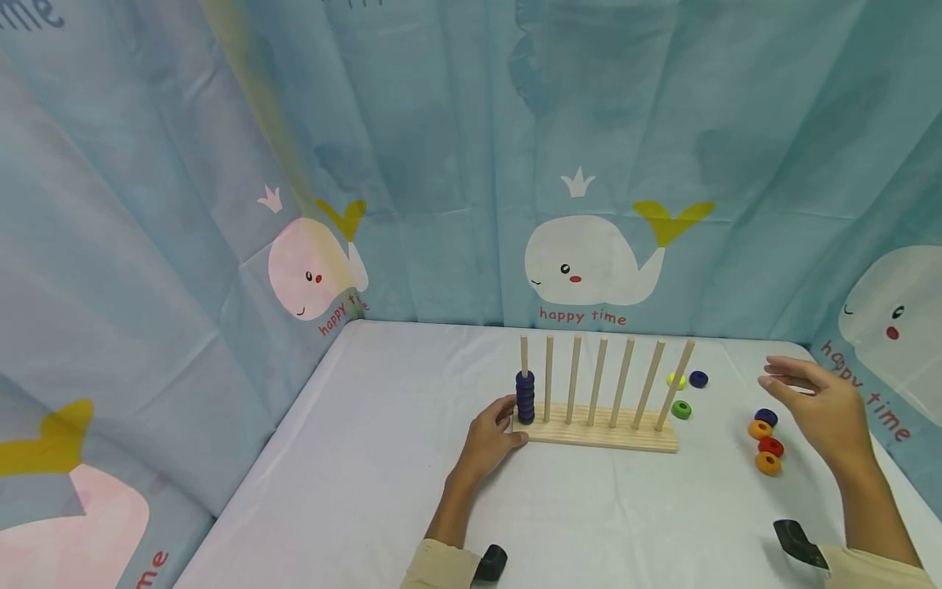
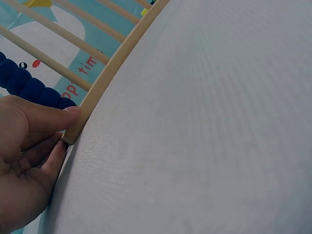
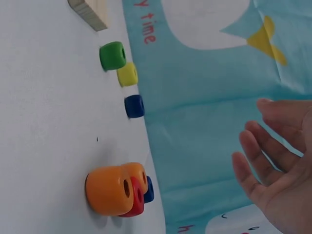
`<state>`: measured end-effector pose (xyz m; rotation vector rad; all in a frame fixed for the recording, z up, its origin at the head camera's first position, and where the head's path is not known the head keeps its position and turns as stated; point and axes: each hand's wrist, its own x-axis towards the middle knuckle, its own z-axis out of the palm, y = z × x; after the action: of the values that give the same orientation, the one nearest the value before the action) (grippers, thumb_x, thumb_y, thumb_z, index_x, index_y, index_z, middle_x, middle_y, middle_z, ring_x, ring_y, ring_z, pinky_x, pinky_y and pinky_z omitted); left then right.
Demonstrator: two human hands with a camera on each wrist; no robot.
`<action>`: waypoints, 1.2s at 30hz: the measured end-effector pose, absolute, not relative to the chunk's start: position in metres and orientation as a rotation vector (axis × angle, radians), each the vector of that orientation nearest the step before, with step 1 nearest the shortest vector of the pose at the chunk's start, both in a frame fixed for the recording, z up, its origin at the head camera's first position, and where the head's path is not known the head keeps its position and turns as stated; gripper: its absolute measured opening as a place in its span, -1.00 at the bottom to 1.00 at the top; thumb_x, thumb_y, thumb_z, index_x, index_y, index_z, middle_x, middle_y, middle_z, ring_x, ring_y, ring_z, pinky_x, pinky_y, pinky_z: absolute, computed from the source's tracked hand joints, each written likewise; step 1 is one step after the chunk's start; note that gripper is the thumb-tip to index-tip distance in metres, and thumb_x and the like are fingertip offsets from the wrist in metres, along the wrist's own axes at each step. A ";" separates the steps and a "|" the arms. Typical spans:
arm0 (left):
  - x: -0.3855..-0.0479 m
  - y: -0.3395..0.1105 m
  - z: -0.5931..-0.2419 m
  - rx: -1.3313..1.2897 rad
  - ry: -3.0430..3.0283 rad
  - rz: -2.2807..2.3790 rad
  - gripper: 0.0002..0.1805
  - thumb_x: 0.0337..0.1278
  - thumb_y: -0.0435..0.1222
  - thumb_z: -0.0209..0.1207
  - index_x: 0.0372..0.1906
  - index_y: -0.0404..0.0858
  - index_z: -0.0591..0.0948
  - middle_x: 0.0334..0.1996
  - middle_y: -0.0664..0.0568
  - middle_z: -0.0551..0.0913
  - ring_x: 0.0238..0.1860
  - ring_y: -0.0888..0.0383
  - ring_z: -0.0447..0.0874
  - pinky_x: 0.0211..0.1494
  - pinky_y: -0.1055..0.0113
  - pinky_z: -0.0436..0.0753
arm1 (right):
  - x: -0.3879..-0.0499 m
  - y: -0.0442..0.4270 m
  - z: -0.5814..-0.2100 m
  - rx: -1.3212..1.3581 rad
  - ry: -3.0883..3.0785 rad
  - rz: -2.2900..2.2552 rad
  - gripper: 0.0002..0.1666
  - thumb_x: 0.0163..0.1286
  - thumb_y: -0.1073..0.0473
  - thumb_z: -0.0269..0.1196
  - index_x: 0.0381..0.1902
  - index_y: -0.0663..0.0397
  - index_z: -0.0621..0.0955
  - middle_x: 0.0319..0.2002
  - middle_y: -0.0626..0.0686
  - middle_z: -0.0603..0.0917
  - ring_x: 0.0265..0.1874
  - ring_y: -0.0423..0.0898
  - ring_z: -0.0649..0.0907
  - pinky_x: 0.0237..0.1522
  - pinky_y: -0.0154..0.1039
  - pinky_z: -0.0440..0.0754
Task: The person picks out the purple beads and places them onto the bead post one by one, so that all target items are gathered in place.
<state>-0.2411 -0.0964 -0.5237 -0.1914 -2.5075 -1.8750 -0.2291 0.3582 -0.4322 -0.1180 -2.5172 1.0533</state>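
A wooden peg rack (image 1: 596, 437) with several upright pegs stands on the table. Its leftmost peg carries a stack of dark blue beads (image 1: 525, 397). My left hand (image 1: 486, 442) grips the left end of the base, thumb on the near side, as the left wrist view also shows. Over the table's right side my right hand (image 1: 827, 409) hovers with nothing in it, fingers relaxed. Closest to it lie a blue bead (image 1: 766, 416), an orange bead (image 1: 760, 429), a red bead (image 1: 771, 446) and another orange bead (image 1: 769, 464).
Behind the rack's right end sit a green bead (image 1: 681, 410), a yellow bead (image 1: 680, 381) and a dark blue bead (image 1: 698, 379). The white tablecloth (image 1: 383, 425) ends at a blue curtain (image 1: 441, 164) with whale prints at the back and sides.
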 end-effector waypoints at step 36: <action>-0.240 -0.097 -0.523 -0.203 -2.507 -1.884 -0.27 0.18 -0.49 0.40 0.49 -0.32 0.48 0.44 -0.20 0.54 0.51 -0.13 0.46 0.56 0.25 0.52 | -0.235 0.403 -0.474 -0.250 -2.808 1.197 -0.33 0.65 0.14 0.16 0.54 0.41 0.33 0.43 0.57 0.38 0.37 0.61 0.33 0.28 0.74 0.30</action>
<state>-0.2403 -0.0968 -0.5232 -0.2030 -2.5067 -1.8844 -0.2349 0.4034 -0.4742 -0.2499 -2.8083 1.1971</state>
